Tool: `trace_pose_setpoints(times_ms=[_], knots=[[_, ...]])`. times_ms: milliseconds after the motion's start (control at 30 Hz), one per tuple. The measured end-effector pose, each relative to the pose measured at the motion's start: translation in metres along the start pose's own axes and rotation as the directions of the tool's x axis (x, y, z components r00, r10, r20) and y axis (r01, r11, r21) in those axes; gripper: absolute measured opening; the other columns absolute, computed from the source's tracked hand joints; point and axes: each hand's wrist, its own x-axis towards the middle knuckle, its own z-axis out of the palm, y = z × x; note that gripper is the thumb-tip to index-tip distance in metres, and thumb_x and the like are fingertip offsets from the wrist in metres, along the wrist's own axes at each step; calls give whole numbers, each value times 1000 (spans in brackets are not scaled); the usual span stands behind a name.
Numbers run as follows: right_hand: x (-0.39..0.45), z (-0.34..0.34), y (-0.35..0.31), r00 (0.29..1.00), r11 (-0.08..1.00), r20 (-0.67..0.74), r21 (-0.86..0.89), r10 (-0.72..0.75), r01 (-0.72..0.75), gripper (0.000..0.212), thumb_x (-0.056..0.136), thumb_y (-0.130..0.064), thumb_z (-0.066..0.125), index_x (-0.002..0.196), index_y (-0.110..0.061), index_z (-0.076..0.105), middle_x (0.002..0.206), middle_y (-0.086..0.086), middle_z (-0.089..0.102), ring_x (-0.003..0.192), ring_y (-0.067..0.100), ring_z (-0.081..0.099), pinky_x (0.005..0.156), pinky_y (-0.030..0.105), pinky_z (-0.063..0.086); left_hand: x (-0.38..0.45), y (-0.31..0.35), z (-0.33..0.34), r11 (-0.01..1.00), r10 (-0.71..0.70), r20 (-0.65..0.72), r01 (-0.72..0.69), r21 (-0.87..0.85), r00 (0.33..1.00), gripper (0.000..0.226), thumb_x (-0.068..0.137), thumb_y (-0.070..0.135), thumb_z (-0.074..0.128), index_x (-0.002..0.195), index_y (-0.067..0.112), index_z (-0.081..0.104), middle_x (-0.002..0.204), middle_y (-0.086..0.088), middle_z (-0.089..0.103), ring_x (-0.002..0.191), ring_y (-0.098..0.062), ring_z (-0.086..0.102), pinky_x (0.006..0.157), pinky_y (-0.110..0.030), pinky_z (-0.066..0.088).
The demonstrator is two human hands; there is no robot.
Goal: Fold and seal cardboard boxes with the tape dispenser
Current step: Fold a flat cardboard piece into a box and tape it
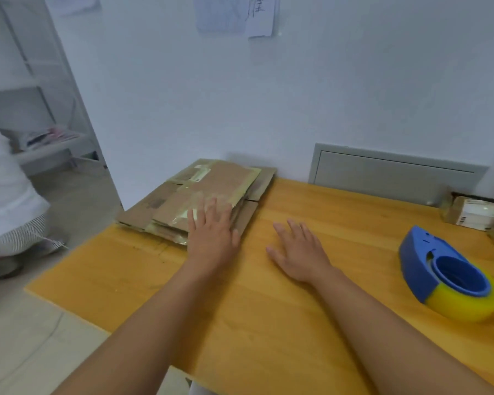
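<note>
A stack of flattened cardboard boxes (203,189) with old tape on them lies at the far left corner of the wooden table (268,309). My left hand (211,232) rests flat on the near right part of the stack, fingers apart. Just to its right, my right hand (297,249) hovers low or lies flat on the bare tabletop, fingers spread, holding nothing. The blue tape dispenser (442,272) with a yellow tape roll sits on the table at the right, well apart from both hands.
A small taped cardboard box (474,213) with a white label stands at the far right by the wall. A grey panel (394,175) leans on the wall behind the table. A person in white (9,201) crouches on the floor at left, near white shelves.
</note>
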Motion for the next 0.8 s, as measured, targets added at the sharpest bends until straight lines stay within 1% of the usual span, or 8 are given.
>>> trace_pose_setpoints(times_ms=[67, 167, 367, 467, 567, 633, 700, 800], knots=[[6, 9, -2, 999, 1000, 45, -4, 0, 0, 71, 97, -70, 24, 158, -38, 6, 168, 0, -3, 154, 25, -5, 123, 49, 4, 10, -13, 3, 997, -83, 28, 83, 1, 996, 64, 98, 49, 35, 155, 26, 15, 165, -13, -5, 150, -39, -11, 120, -55, -7], [6, 14, 1, 1000, 1000, 30, 1, 8, -8, 71, 97, -71, 21, 158, -38, 7, 167, 0, 3, 153, 23, 0, 123, 47, 3, 16, -21, 11, 989, -149, 108, 150, 6, 983, 66, 99, 57, 29, 156, 28, 12, 165, -13, -4, 150, -42, -7, 120, -57, -3], [6, 14, 2, 1000, 1000, 12, -9, 13, -13, 69, 97, -70, 22, 157, -35, 17, 166, 1, 11, 153, 23, 5, 123, 47, 6, 18, -17, 13, 987, -157, 137, 159, -4, 978, 63, 100, 57, 28, 154, 27, 17, 164, -13, 13, 149, -40, 9, 121, -53, 14], [6, 13, 2, 1000, 1000, 8, -2, 22, -22, 69, 96, -70, 23, 156, -35, 21, 166, 1, 12, 152, 23, 6, 123, 47, 6, 16, -14, 7, 989, -147, 142, 150, -4, 979, 65, 94, 58, 38, 150, 28, 24, 159, -11, 26, 142, -40, 24, 116, -53, 25], [5, 12, 2, 1000, 1000, 7, 3, 29, -29, 69, 96, -70, 24, 155, -35, 24, 166, 1, 14, 152, 23, 7, 123, 47, 7, 9, -5, 1, 994, -108, 128, 111, -12, 986, 68, 92, 67, 36, 147, 28, 32, 152, -7, 38, 134, -37, 36, 112, -49, 31], [4, 12, 1, 1000, 999, 3, 9, 31, -31, 69, 96, -70, 24, 155, -35, 24, 165, 1, 14, 152, 22, 7, 123, 46, 6, 6, 0, -2, 993, -73, 86, 80, -85, 994, 68, 93, 69, 34, 148, 29, 36, 149, -3, 43, 133, -31, 39, 111, -45, 31], [3, 12, 0, 1000, 999, -3, 15, 31, -31, 69, 96, -69, 24, 155, -35, 24, 165, 0, 14, 152, 22, 8, 123, 46, 6, 7, -2, -7, 982, -94, 40, 99, -161, 995, 65, 94, 67, 37, 147, 30, 40, 150, -3, 43, 136, -28, 37, 113, -45, 27], [3, 12, 0, 1000, 999, -9, 25, 27, -27, 68, 96, -68, 24, 155, -34, 25, 165, 0, 15, 152, 22, 8, 123, 45, 6, 18, -19, -6, 960, -226, 93, 238, -151, 970, 77, 86, 78, 38, 144, 29, 38, 156, -11, 29, 142, -37, 26, 116, -54, 20]])
